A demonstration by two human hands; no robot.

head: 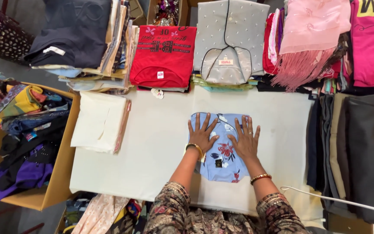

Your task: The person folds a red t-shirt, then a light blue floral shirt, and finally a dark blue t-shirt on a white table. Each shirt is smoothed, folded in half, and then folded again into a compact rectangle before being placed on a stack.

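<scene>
A folded light-blue garment (pixel 222 164) with red and dark flower prints lies on the white table (pixel 152 147) in front of me. My left hand (pixel 202 134) rests flat on its upper left part, fingers spread. My right hand (pixel 245 141) lies flat on its upper right part, fingers also spread. Both wrists wear bangles, and neither hand grips anything.
A cream folded cloth (pixel 98 121) lies at the table's left. Along the far edge sit stacks: a red printed shirt (pixel 163 56), a grey dotted top (pixel 229 43), pink fringed fabric (pixel 308 39). Dark folded fabrics (pixel 356 147) line the right. A box of mixed clothes (pixel 27 134) stands left.
</scene>
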